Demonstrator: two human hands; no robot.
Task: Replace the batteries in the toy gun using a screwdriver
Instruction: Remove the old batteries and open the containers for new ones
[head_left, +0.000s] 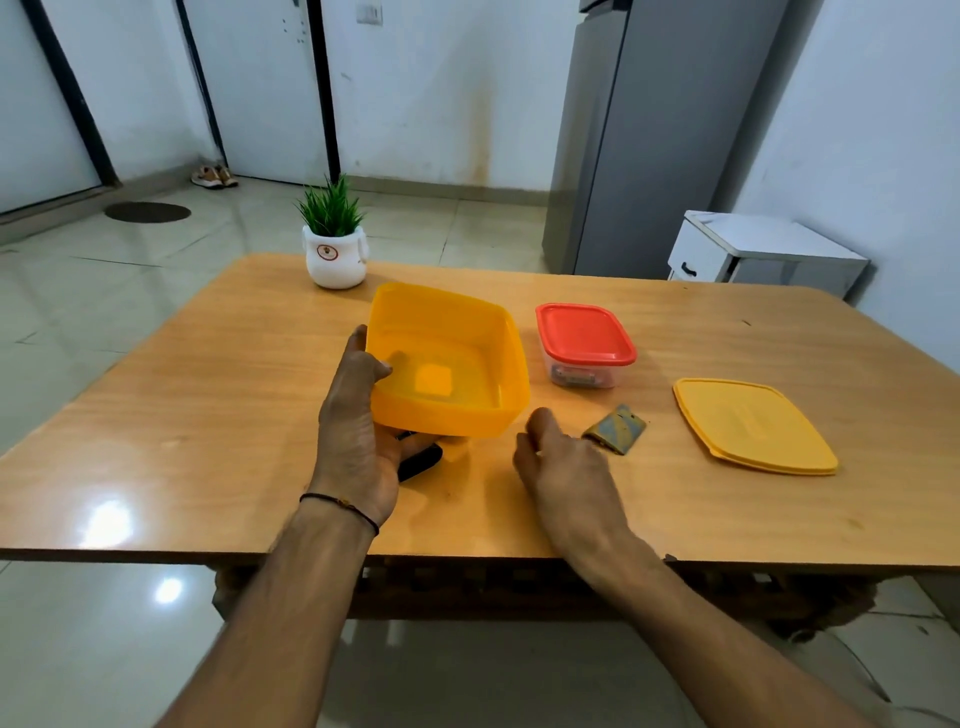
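Beneath left hand (353, 441): dark object (423, 462), probably the toy gun, half hidden under the yellow tub (452, 358) I grip.
Right hand (561, 462): loosely curled, holding nothing.
Progress: no screwdriver seen; I judge every step still to do.

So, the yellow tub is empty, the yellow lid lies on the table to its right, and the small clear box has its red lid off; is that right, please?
Not quite: the head view shows the red lid seated on the small clear box. The rest stands: the yellow tub is empty and the yellow lid lies on the table to its right.
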